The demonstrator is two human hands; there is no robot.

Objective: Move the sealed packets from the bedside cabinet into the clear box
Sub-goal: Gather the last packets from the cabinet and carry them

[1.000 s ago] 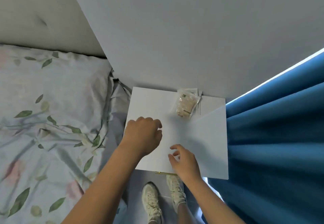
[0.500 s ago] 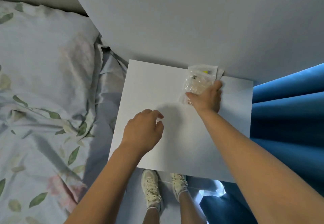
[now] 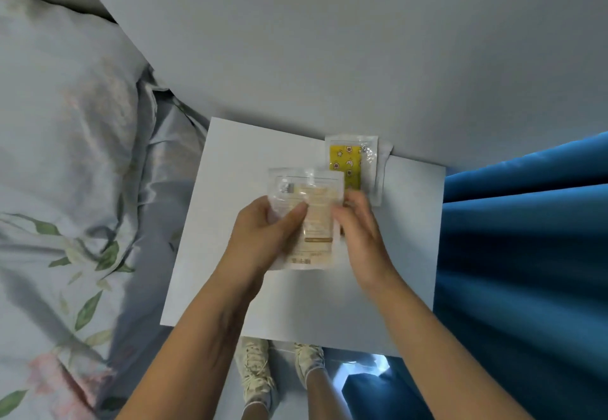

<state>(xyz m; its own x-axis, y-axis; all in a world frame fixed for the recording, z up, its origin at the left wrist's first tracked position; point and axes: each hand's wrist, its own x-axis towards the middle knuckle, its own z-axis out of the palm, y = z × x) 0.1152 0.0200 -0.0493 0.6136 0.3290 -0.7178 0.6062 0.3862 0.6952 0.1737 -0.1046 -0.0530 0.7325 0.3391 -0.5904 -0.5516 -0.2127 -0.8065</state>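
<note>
Left hand (image 3: 263, 238) grips beige sealed packet (image 3: 312, 222) above the bedside cabinet (image 3: 411, 255), right hand (image 3: 358, 229) pinching its right edge; yellow starred packet (image 3: 347, 166) lies just beyond the right hand, by the wall

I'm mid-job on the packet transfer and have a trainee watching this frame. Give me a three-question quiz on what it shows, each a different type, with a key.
1. True or false: the beige packet is held by both the left hand and the right hand.
2. Multiple choice: where does the yellow packet lie? A) on the bed B) at the back of the bedside cabinet, by the wall C) in the clear box
3. Fill in: right of the cabinet hangs a ____ curtain.

Key
1. True: fingers of both hands grip its sides.
2. B. No clear box shows in this view.
3. Blue.
</note>
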